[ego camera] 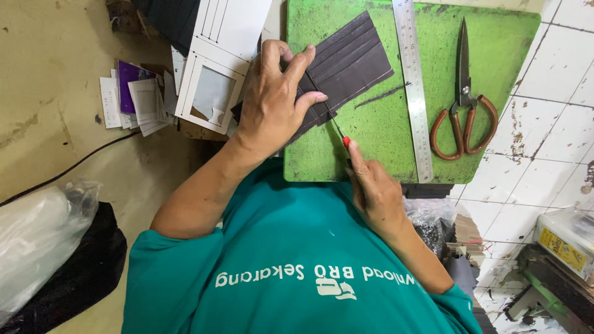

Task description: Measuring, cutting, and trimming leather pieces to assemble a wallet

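Note:
My left hand (272,99) presses flat on a dark brown leather piece (352,59) with several stitched card slots, lying on a green cutting mat (433,74). My right hand (374,192) grips a thin knife (337,131) with a red tip on its handle; the blade runs along the lower left edge of the leather, just beside my left fingertips. A narrow dark offcut strip (380,96) lies on the mat to the right of the leather piece.
A steel ruler (413,86) lies lengthwise on the mat, with large scissors (464,99) with brown handles to its right. White templates (213,74) and a stack of small cards (139,99) sit at the left. A plastic bag (37,235) lies lower left.

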